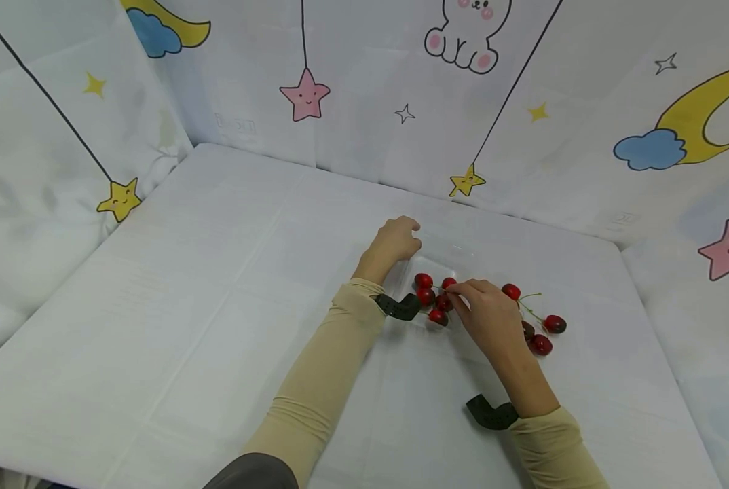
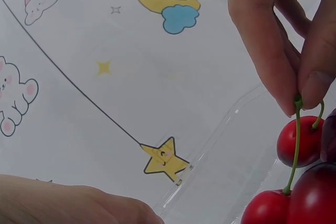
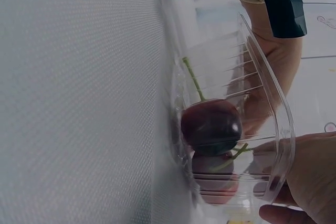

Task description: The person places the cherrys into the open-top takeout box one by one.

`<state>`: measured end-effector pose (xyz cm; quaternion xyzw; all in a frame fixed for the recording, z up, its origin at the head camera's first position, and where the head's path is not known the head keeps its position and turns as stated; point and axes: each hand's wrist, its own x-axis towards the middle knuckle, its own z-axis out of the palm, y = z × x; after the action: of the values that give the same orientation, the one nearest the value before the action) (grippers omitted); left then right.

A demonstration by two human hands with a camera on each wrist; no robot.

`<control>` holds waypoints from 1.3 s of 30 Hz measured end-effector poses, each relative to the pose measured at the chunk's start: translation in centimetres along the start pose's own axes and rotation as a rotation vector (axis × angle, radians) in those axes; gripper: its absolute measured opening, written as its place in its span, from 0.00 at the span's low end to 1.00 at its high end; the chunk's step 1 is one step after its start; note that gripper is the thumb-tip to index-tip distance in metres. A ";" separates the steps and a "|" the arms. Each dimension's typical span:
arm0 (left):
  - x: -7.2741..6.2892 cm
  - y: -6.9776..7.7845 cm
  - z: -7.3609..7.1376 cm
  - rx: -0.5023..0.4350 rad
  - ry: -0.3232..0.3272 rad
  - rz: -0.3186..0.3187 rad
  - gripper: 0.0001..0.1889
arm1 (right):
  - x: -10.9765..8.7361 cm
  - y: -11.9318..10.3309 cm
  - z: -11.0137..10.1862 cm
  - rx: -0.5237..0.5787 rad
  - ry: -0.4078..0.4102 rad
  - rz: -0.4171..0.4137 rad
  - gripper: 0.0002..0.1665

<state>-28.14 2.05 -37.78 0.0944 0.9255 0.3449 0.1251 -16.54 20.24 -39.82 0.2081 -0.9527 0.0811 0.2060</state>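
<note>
A clear plastic container holds several dark red cherries. My left hand is at its far left edge with fingers curled at the rim. Over the container, my right hand pinches a green cherry stem between thumb and fingertip. That stem runs down to a red cherry among the others in the left wrist view. Through the container's ribbed side, the right wrist view shows a dark cherry with its stem upright.
To the right of my right hand, several more cherries lie on the white table, some joined by green stems. A printed cloth with stars and moons hangs behind the table. Dark straps sit at both wrists.
</note>
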 end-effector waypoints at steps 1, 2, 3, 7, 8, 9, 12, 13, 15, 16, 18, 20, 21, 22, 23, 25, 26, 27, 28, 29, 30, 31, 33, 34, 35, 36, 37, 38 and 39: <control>0.0 0.0 0.0 0.001 0.001 0.000 0.22 | 0.0 0.0 0.0 -0.003 -0.003 0.002 0.10; 0.0 0.0 0.0 0.002 0.002 0.000 0.22 | 0.0 0.0 0.0 -0.007 -0.007 0.003 0.10; 0.0 0.0 0.0 0.003 0.002 0.000 0.22 | 0.0 0.0 0.0 -0.009 -0.010 0.004 0.11; 0.0 0.0 0.1 -0.001 0.003 -0.001 0.22 | 0.0 0.0 0.0 -0.014 -0.015 0.004 0.11; 0.0 0.0 0.1 -0.002 0.003 -0.002 0.22 | 0.0 0.0 0.0 -0.013 -0.017 0.004 0.11; 0.0 0.0 0.1 -0.004 0.003 -0.002 0.22 | 0.0 0.0 0.0 -0.013 -0.019 0.005 0.11; 0.0 0.0 0.1 -0.004 0.004 -0.001 0.22 | 0.0 0.0 0.0 -0.015 -0.027 0.009 0.10; 0.0 0.0 0.1 -0.003 0.004 0.000 0.22 | 0.0 0.0 0.0 -0.015 -0.029 0.010 0.10; 0.0 0.0 0.1 -0.002 0.005 0.003 0.22 | 0.0 0.0 0.0 -0.016 -0.032 0.011 0.10; 0.0 0.0 0.1 -0.003 0.005 0.003 0.22 | 0.0 0.0 0.0 -0.016 -0.033 0.011 0.10; 0.0 0.0 0.1 -0.003 0.005 0.004 0.22 | 0.0 -0.1 0.0 -0.017 -0.034 0.011 0.10; 0.0 0.0 0.1 -0.003 0.004 0.003 0.22 | 0.0 -0.1 0.0 -0.018 -0.034 0.011 0.10; 0.0 0.0 0.1 -0.005 0.003 0.003 0.23 | 0.0 -0.1 0.0 -0.020 -0.034 0.011 0.10; 0.0 0.0 0.1 -0.007 0.001 0.002 0.23 | 0.0 -0.1 0.0 -0.021 -0.035 0.011 0.10; 0.0 0.0 0.1 -0.008 0.000 0.002 0.23 | 0.0 -0.1 0.0 -0.022 -0.036 0.012 0.10; 0.1 0.0 0.1 -0.007 -0.002 0.004 0.23 | 0.0 -0.1 0.0 -0.023 -0.038 0.012 0.10; 0.1 0.0 0.1 -0.007 -0.002 0.006 0.23 | 0.0 -0.1 -0.1 -0.023 -0.038 0.011 0.10; 0.1 0.0 0.1 -0.003 -0.001 0.007 0.23 | 0.0 -0.1 -0.1 -0.022 -0.039 0.010 0.10; 0.1 0.0 0.1 0.001 0.000 0.009 0.23 | 0.0 -0.1 -0.1 -0.020 -0.039 0.009 0.10; 0.0 0.0 0.1 0.003 0.002 0.010 0.23 | 0.0 -0.2 -0.1 -0.019 -0.039 0.008 0.10; 0.0 0.0 0.0 0.005 0.003 0.012 0.23 | 0.0 -0.2 -0.1 -0.017 -0.039 0.007 0.09; 0.0 0.0 0.0 0.005 0.004 0.013 0.23 | 0.0 -0.2 0.0 -0.015 -0.039 0.006 0.09; 0.0 0.0 0.0 0.004 0.006 0.012 0.23 | 0.0 -0.2 -0.1 -0.012 -0.041 0.004 0.09; 0.0 0.1 0.0 0.002 0.007 0.013 0.23 | 0.0 -0.2 -0.1 -0.011 -0.043 0.004 0.09; -0.1 0.1 0.0 0.000 0.007 0.012 0.23 | 0.0 -0.2 -0.1 -0.010 -0.046 0.003 0.09; -0.1 0.1 0.0 0.002 0.008 0.012 0.23 | 0.0 -0.2 -0.1 -0.009 -0.049 0.003 0.09; -0.1 0.1 0.0 0.004 0.009 0.011 0.23 | 0.0 -0.2 -0.1 -0.008 -0.053 0.003 0.09; -0.1 0.1 0.0 0.007 0.010 0.010 0.23 | 0.0 -0.2 -0.1 -0.007 -0.057 0.004 0.09; -0.1 0.1 0.0 0.010 0.010 0.011 0.23 | 0.0 -0.2 -0.2 -0.007 -0.060 0.004 0.09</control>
<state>-28.06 2.12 -37.70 0.0984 0.9273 0.3414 0.1178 -16.42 20.09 -39.66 0.2079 -0.9591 0.0718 0.1780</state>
